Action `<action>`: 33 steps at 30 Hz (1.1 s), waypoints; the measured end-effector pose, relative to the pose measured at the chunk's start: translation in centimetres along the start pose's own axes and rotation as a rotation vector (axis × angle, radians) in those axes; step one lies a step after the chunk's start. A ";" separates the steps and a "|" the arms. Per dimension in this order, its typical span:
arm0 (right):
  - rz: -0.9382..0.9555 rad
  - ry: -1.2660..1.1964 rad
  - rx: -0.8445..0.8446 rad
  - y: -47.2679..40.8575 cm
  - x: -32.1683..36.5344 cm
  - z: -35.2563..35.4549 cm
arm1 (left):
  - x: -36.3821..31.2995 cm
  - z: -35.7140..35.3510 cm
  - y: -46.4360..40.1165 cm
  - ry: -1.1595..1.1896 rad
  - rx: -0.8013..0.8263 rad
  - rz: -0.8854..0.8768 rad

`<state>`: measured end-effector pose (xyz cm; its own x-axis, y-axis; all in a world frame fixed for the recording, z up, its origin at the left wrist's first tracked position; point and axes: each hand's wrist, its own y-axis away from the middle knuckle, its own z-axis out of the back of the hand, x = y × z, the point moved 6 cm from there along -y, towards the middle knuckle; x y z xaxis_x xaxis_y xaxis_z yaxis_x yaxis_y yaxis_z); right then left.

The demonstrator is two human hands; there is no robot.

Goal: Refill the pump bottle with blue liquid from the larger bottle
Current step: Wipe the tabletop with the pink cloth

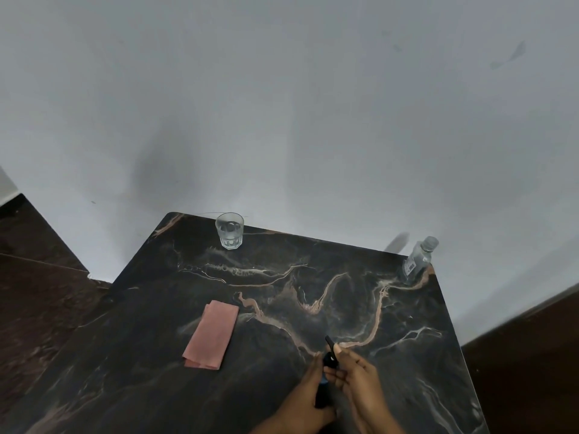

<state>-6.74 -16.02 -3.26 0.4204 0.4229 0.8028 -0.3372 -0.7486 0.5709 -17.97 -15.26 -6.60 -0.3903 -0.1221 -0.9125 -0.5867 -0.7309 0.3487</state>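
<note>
table (pixel 282 277): dark marbled top against a pale wall; everything sits on it.
cloth (pixel 211 335): pink, folded, flat, to my left and well apart from both hands.
glass (pixel 229 230): clear tumbler at far edge, looks to hold some clear liquid.
larger bottle (pixel 418 260): clear plastic w/ cap on, upright at far right corner. No blue visible in it from here; contents look clear. Well apart from my hands, off to the far right, so R hand is the nearer one for reaching it.
pump bottle (pixel 324 385): small, dark, w/ blue band under the pump. Near edge, between my hands. Long axis tilted, pump end pointing away from me, base toward me.
left hand (pixel 305 399): wrapped round lower body of pump bottle, gripping it, wrist coming in from near edge.
right hand (pixel 357 375): fingers curled on the pump head, thumb up by the nozzle; reads as a twisting grip.
step, my guess: unscrewing the pump top; pour not yet begun.
</note>
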 end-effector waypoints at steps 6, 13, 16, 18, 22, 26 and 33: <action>0.015 0.102 0.045 0.0 0.4 0.0 | 0.0 -0.2 -0.1 -0.013 0.034 -0.025; -0.003 0.223 0.093 -0.2 1.3 0.2 | 0.3 -1.5 0.0 0.030 0.007 0.000; -0.018 0.317 0.159 -0.4 2.0 0.2 | 0.8 -2.6 0.1 0.062 -0.031 0.054; -0.025 0.367 0.201 -0.4 2.4 0.2 | 0.9 -3.2 0.1 0.061 -0.032 0.089; -0.036 0.425 0.226 -0.5 2.5 0.3 | 0.9 -3.5 0.5 0.075 0.017 0.125; -0.047 0.428 0.203 -0.4 2.6 0.2 | 0.2 -2.5 0.7 -0.011 0.042 0.093; -0.034 0.390 0.150 0.1 2.4 0.1 | 1.2 1.5 4.4 -0.043 0.163 0.143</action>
<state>-5.65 -15.15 -1.31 0.0687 0.5885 0.8056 -0.1900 -0.7850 0.5897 -22.08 -17.59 -5.85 -0.5055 -0.1854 -0.8427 -0.6291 -0.5892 0.5070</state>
